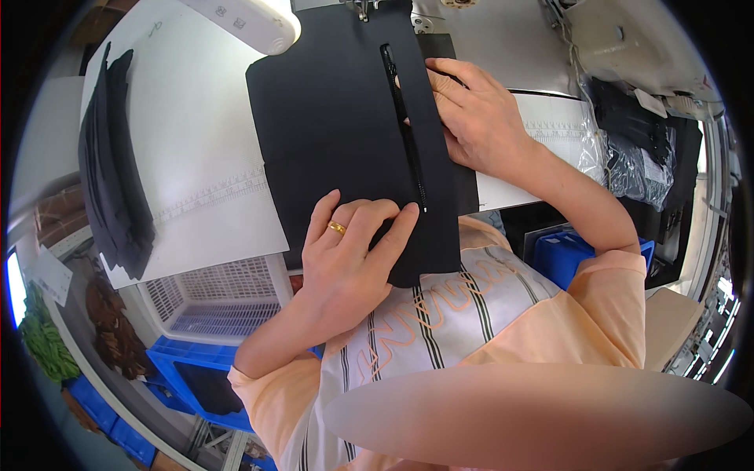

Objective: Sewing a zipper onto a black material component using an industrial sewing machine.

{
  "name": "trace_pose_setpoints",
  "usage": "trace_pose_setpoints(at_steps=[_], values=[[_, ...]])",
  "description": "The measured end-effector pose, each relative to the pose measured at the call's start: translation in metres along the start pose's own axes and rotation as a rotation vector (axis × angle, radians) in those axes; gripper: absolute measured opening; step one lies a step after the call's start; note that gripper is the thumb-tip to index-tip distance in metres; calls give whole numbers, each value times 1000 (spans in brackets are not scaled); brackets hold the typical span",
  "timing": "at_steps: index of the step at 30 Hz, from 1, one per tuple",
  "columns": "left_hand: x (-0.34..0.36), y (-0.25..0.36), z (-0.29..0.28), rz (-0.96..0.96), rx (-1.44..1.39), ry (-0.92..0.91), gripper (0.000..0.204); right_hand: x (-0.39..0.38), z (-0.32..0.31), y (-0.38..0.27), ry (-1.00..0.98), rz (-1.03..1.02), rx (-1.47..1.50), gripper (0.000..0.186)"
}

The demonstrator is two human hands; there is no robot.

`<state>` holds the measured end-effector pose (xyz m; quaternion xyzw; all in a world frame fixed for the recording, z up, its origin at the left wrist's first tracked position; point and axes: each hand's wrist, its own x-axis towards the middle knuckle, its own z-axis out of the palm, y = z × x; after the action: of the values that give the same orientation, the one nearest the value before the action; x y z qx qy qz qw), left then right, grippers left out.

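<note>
A black fabric panel [330,118] with a zipper [402,118] set into it lies across the white sewing table. My right hand [483,118] grips the panel's right side, some fingers tucked beneath the strip beside the zipper. Its fingertips show through the parted zipper slit. Near the zipper's lower end, my left hand [349,251] rests on top of the panel with fingers bent and apart, a gold ring on one. The zipper pull sits toward the upper end, and the panel's top edge reaches the sewing machine's presser foot [362,8].
Black fabric strips [118,165] are stacked at the table's left. A white machine part [251,23] overhangs the top. Below stand a white plastic basket [224,290] and a blue crate [188,377]. Plastic-wrapped black material [640,161] and another blue bin [558,255] are at right.
</note>
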<state>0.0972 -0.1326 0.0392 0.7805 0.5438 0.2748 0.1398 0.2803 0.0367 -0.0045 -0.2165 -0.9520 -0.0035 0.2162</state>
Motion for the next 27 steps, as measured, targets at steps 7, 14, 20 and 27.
trace_pose_setpoints(at_steps=[7, 14, 20, 27], values=[[-8, -3, 20, -18, 37, -9, 55, 0, -1, -2, 25, 5, -1, 38], [-14, 1, 30, -47, 67, 34, 54, 0, 2, 1, 34, -1, 4, 37], [-20, 5, 32, 11, 164, 95, 34, 3, -6, 2, -5, -58, 115, 45], [-24, 6, 31, -24, 136, 66, 33, 3, -9, -2, -34, -42, 52, 44]])
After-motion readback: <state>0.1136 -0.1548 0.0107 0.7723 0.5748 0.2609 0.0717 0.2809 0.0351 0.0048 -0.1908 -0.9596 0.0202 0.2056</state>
